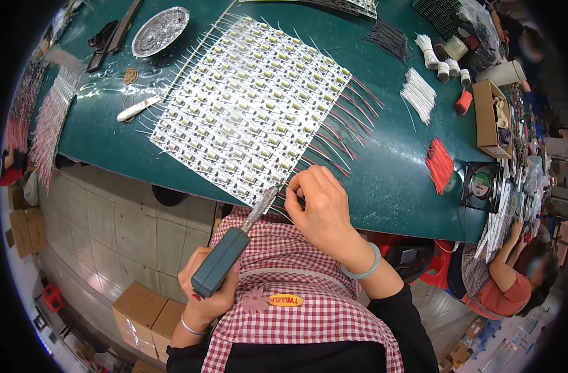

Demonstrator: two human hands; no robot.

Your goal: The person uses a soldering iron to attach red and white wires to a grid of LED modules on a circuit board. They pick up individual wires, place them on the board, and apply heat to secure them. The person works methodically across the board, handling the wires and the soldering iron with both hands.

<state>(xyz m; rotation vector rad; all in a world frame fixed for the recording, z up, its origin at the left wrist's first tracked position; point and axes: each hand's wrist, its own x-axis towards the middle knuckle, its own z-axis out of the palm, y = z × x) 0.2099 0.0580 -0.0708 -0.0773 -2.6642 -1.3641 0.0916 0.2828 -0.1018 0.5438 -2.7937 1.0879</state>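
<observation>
Nearest, low in the view: checked red-and-white apron [309, 311] with a pink flower patch. Left hand [209, 292] just above it, fingers clamped around the blue-green handle of a soldering iron [231, 252], metal tip angled up to the near edge of a big panel of small circuit boards [253, 102]. Right hand [321, 208] with a pale green bangle [366, 268] on the wrist, fingertips pinched together on thin wires [294, 198] just beside the iron's tip, at the panel's near corner. Panel flat on a dark green tabletop [390, 180], turned diagonally, white leads sticking out along its left and far edges, red and white ones along its right edge. Left of the panel: a white knife-like tool [138, 109], rubber bands [130, 76], a round metal dish [161, 31]. Right of it, well apart: bundles of white wires [419, 93], a bundle of black wires [390, 38], a bunch of red wires [439, 165], an open cardboard box [490, 121], a small black fan [481, 185]. At the lower right, another person in an orange top [508, 289], arm raised to the tabletop's edge. Tiled floor [116, 224] and cardboard boxes [150, 314] below on the left.
</observation>
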